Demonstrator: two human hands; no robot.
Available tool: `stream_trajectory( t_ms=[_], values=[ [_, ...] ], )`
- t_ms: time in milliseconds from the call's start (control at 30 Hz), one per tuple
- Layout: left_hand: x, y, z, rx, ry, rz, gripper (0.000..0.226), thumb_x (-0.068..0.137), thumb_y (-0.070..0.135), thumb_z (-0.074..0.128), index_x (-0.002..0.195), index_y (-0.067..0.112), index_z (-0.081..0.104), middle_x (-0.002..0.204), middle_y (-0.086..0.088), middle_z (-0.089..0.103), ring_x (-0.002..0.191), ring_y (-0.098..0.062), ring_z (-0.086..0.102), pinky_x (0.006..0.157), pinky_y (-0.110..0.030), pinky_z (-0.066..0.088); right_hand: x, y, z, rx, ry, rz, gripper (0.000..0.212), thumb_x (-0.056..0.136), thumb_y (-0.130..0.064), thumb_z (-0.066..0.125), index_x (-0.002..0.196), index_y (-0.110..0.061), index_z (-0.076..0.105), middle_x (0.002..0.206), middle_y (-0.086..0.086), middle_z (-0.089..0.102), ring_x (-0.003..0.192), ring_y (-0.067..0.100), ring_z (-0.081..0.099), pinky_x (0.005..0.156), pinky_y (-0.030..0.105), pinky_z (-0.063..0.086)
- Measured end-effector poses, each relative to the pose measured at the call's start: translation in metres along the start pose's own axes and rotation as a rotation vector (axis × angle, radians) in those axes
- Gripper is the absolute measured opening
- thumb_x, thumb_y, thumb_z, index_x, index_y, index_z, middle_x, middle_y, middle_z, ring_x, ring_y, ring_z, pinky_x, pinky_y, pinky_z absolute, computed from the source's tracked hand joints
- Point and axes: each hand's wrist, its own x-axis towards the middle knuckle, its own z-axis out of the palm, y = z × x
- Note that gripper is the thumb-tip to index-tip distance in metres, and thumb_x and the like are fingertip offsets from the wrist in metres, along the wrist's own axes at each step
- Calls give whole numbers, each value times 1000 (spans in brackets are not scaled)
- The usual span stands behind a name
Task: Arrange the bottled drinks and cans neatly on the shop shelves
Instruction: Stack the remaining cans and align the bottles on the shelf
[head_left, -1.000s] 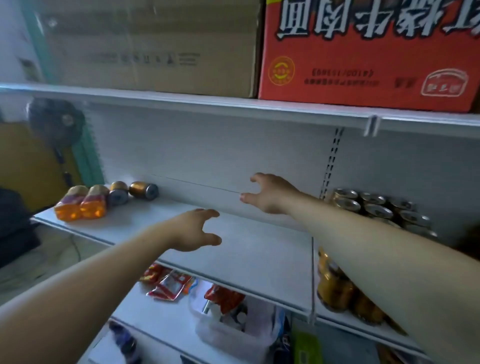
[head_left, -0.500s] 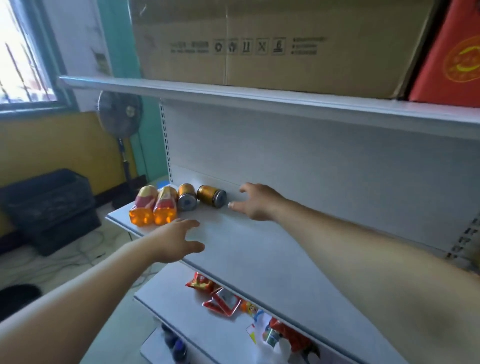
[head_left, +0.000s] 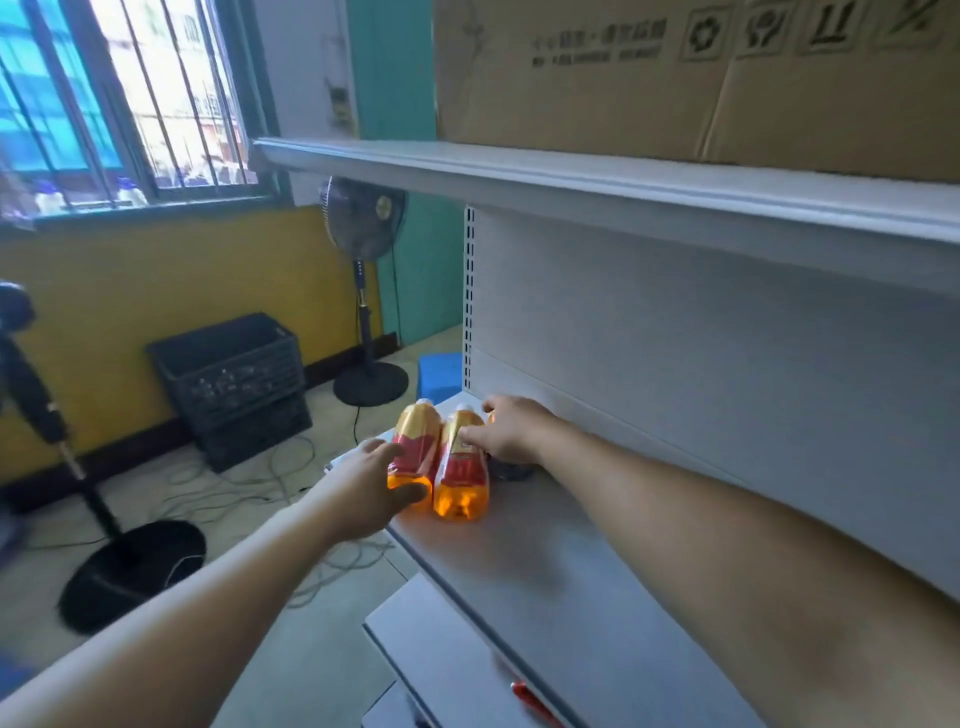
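At the shelf (head_left: 545, 561) end, the left bottle (head_left: 415, 434) lies just beside the right bottle (head_left: 462, 480), below the carton (head_left: 571, 88).

Small shop here: white slotted retail shelving (head_left: 545, 571) at three o'clock, a cardboard stock carton (head_left: 597, 88) up at one. Black crates (head_left: 234, 374) stacked at ten (bottled drinks (head_left: 462, 467) shelved nearby).
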Motion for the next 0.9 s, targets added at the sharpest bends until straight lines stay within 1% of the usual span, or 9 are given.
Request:
stream_trajectory(
  t_ms=[67, 133, 233, 333, 433, 567, 667, 833, 900],
  values=[
    [25, -8, 2, -63, 6, -36, 75, 85, 59, 54, 146, 25, 28, 150, -3, 32, 130, -25, 42, 103, -36, 38, 22, -12, 13, -59, 7, 24, 64, 86, -57, 54, 137, -20, 46, 135, 9, 54, 118, 29, 52, 93, 36, 46],
    [48, -15, 10, -158, -16, -71, 79, 84, 63, 50, 147, 25, 23, 147, -6, 37, 127, -27, 44, 103, -37, 39, 39, -21, 27, -136, 34, 70, 63, 86, -58, 51, 136, -21, 45, 135, 8, 54, 119, 30, 51, 91, 37, 44],
    [69, -28, 30, -329, -67, -120, 68, 76, 70, 52, 128, 28, 38, 119, -6, 61, 107, -28, 55, 94, -41, 46, 53, -30, 50, -170, 42, 185, 65, 87, -57, 46, 142, -25, 35, 139, 10, 49, 129, 33, 38, 101, 45, 38],
    [75, -40, 45, -514, -19, -110, 66, 65, 71, 57, 116, 31, 43, 107, 1, 64, 101, -27, 58, 86, -42, 49, 59, -37, 70, -325, 54, 225, 64, 92, -49, 35, 149, -23, 19, 146, 15, 41, 139, 36, 24, 115, 57, 11],
    [74, -44, 45, -696, -12, -84, 64, 60, 67, 54, 113, 32, 47, 101, 4, 64, 94, -22, 61, 83, -43, 51, 62, -40, 72, -379, 71, 242, 63, 94, -49, 28, 151, -29, 11, 147, 17, 40, 141, 37, 18, 114, 58, 0],
    [75, -57, 45, -962, -67, -109, 42, 66, 54, 63, 103, 38, 50, 98, 4, 65, 92, -19, 62, 83, -41, 51, 56, -42, 72, -338, 62, 234, 61, 94, -51, 32, 150, -36, 11, 145, 9, 43, 136, 34, 25, 110, 53, 21],
    [76, -65, 44, -1100, -124, -98, 33, 83, 35, 67, 112, 34, 51, 101, 3, 64, 94, -16, 61, 73, -32, 49, 41, -45, 73, -280, 53, 266, 59, 95, -49, 36, 149, -39, 14, 144, 6, 43, 130, 34, 33, 103, 52, 33],
    [84, -66, 45, -1111, -216, -88, 46, 81, 29, 71, 123, 28, 51, 107, -2, 64, 92, -18, 62, 64, -28, 48, -6, -53, 88, -261, 108, 360, 57, 96, -44, 44, 145, -32, 17, 141, 12, 37, 122, 36, 40, 96, 46, 38],
    [83, -63, 45, -1097, -214, -95, 55, 80, 23, 72, 130, 23, 47, 112, -3, 61, 93, -20, 60, 59, -27, 47, -27, -53, 96, -219, 73, 421, 76, 88, -52, 53, 147, -38, 6, 139, 14, 33, 122, 36, 43, 96, 46, 38]
  ],
)
